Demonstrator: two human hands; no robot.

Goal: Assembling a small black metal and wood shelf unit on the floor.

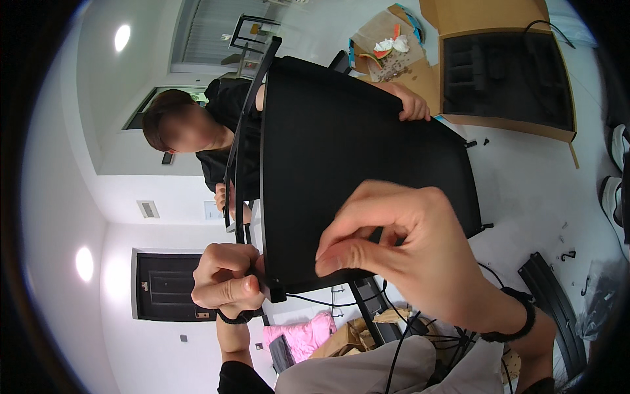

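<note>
A large black panel (341, 151) stands in front of me, with black metal bars (244, 131) along its left edge. My left hand (226, 279) is closed at the panel's near left corner, thumb and fingers on its edge. In front of the panel's near part, my right hand (413, 243) is raised with thumb and fingertips pinched together. Whatever it holds, if anything, is hidden. A co-worker in black (216, 131) is behind the panel; one of that person's hands (413, 104) rests over its far edge, the other is by the bars.
An open cardboard box with black foam (505, 79) lies at the far right, beside a flattened box (420, 65) with rinds and tissues. Small hardware (567, 255) and a curved black part (554, 308) lie on the floor. Cables (400, 341) and a pink cloth (302, 335) are near my legs.
</note>
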